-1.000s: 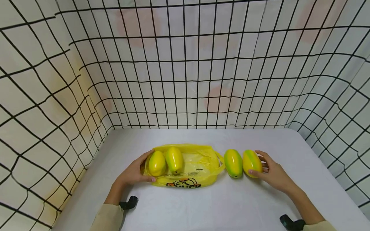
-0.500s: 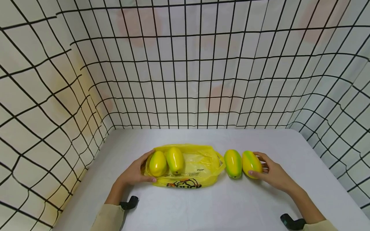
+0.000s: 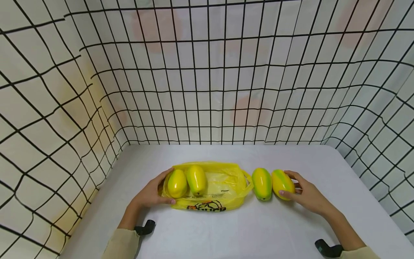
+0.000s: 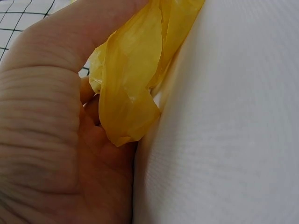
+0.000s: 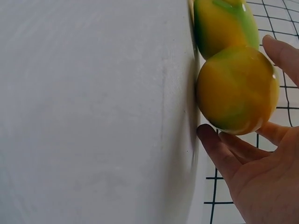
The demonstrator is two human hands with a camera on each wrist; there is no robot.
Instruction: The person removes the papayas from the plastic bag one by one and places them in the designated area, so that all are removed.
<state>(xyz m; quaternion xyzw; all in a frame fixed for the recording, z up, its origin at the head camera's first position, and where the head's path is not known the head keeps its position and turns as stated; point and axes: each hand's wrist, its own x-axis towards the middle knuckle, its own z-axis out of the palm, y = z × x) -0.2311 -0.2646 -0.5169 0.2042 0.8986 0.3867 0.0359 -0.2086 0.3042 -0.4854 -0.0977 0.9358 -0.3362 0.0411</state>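
A yellow plastic bag with black print lies with its mouth open in the middle of the table. Two glossy yellow papayas sit inside: one at the bag's left end, the other just right of it. My left hand grips the bag's left end, thumb in front and fingers behind; the left wrist view shows crumpled film in the grasp. Beyond the bag's right handle lies a yellow-green papaya. Against it rests another papaya, its right side held in the curved fingers and thumb of my right hand.
White cloth covers the table. Black netting over pale sheeting rises along the back and both sides. A black camera mount sits on the left wrist and another on the right wrist.
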